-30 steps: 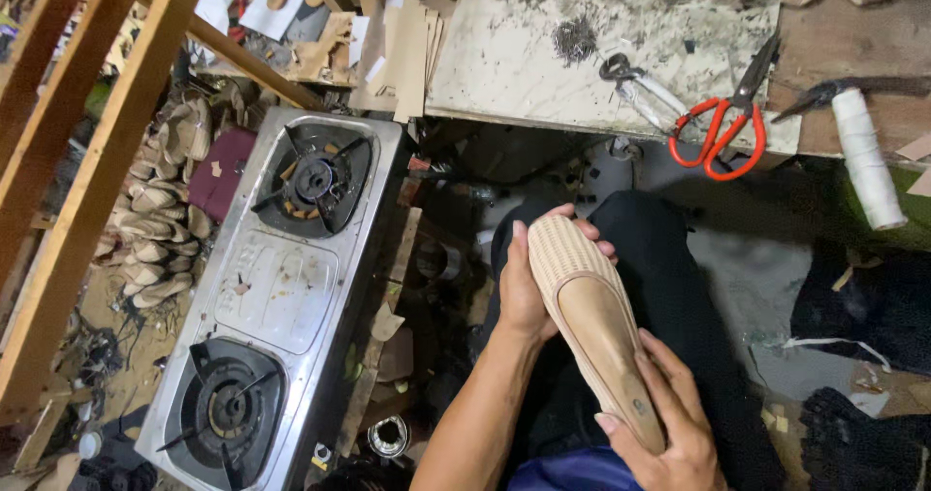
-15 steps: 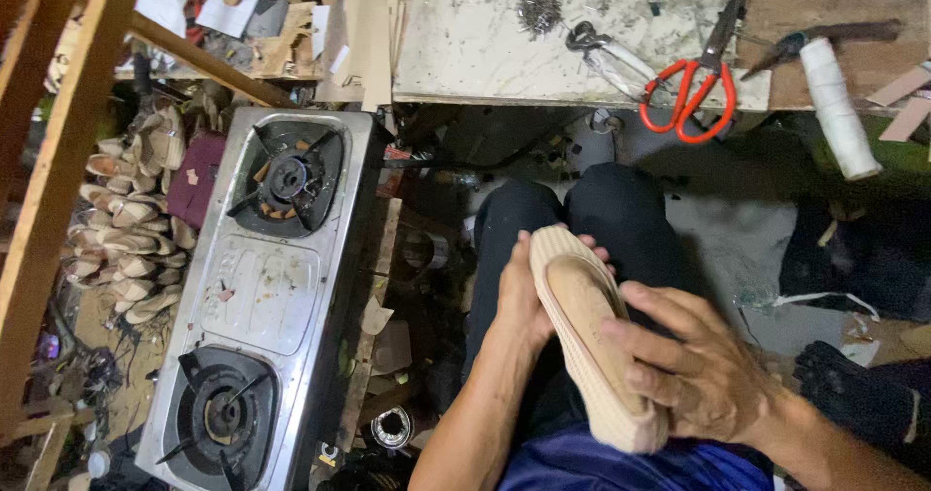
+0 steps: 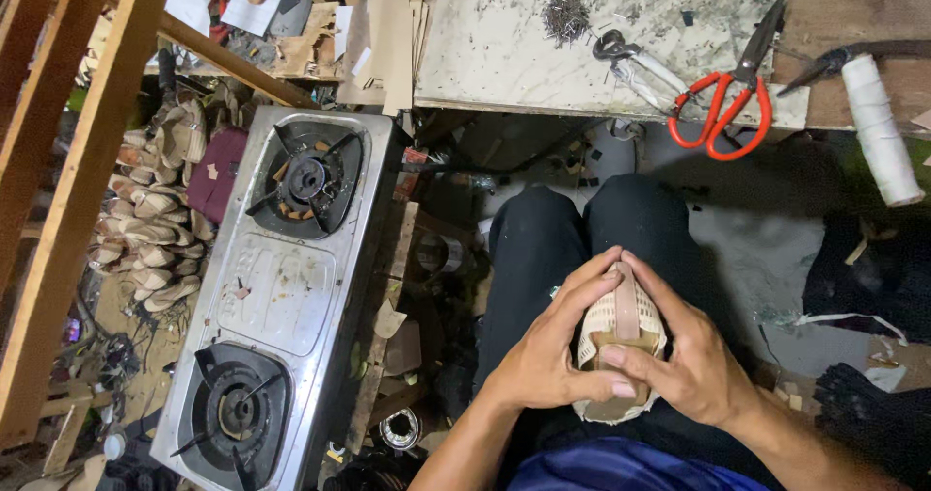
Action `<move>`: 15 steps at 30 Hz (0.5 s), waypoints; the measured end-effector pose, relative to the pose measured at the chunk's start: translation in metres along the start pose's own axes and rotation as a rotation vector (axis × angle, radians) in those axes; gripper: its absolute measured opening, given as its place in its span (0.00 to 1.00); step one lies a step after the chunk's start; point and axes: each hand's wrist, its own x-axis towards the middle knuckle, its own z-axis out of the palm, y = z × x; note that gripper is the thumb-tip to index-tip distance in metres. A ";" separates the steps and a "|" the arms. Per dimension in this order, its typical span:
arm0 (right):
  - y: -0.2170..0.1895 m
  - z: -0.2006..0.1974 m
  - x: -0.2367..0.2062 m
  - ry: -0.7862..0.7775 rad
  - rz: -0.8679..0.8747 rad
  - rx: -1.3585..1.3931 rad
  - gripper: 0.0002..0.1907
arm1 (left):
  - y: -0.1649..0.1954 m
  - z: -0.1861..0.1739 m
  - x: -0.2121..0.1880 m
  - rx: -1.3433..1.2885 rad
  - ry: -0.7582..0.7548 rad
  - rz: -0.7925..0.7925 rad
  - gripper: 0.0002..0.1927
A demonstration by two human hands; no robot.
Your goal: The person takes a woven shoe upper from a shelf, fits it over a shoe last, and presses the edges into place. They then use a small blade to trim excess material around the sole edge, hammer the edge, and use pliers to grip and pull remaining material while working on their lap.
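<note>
The beige shoe [image 3: 621, 355] sits between both hands, above the lap. The left hand [image 3: 548, 350] and the right hand [image 3: 693, 355] have their fingers [image 3: 606, 386] clamped around it, thumbs across its underside.

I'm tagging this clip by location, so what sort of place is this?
Most likely a small shoemaking workshop. Both hands hold a beige woven shoe upper over the lap, pale wooden shoe forms lie heaped on the floor, and red-handled scissors rest on the scuffed workbench.

Pale ribbed woven shoe upper on its last [image 3: 621, 350] turned end-on vs. lengthwise before; L hand [image 3: 548, 355] + R hand [image 3: 684, 355] now both clasp it.
</note>
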 end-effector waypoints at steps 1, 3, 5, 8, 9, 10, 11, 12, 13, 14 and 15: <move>0.003 0.001 0.001 -0.006 0.031 0.031 0.49 | -0.004 -0.001 0.000 0.007 -0.006 -0.003 0.49; 0.008 0.000 0.000 -0.008 0.097 0.064 0.49 | -0.014 0.000 -0.005 0.011 -0.017 -0.013 0.50; 0.008 -0.004 -0.001 -0.002 0.150 0.072 0.50 | -0.024 0.000 -0.011 -0.076 -0.035 -0.070 0.53; 0.004 -0.012 -0.002 0.106 0.008 0.321 0.49 | -0.036 0.002 -0.021 -0.526 -0.078 -0.325 0.62; 0.003 -0.014 0.000 0.138 -0.013 0.483 0.49 | -0.038 0.001 -0.025 -0.693 -0.123 -0.396 0.62; 0.002 -0.015 0.001 0.174 -0.033 0.644 0.48 | -0.039 0.000 -0.028 -0.863 -0.171 -0.466 0.63; 0.003 -0.015 0.004 0.210 -0.053 0.804 0.48 | -0.040 0.000 -0.030 -1.033 -0.220 -0.531 0.64; 0.003 -0.015 0.008 0.191 -0.032 0.805 0.48 | -0.039 0.000 -0.033 -1.139 -0.224 -0.505 0.64; 0.005 -0.014 0.012 0.174 -0.009 0.803 0.47 | -0.036 0.003 -0.037 -1.247 -0.230 -0.477 0.64; 0.008 -0.013 0.015 0.158 0.016 0.802 0.47 | -0.034 0.005 -0.039 -1.358 -0.233 -0.448 0.64; 0.011 -0.012 0.018 0.164 0.040 0.813 0.46 | -0.035 0.005 -0.039 -1.249 -0.174 -0.457 0.63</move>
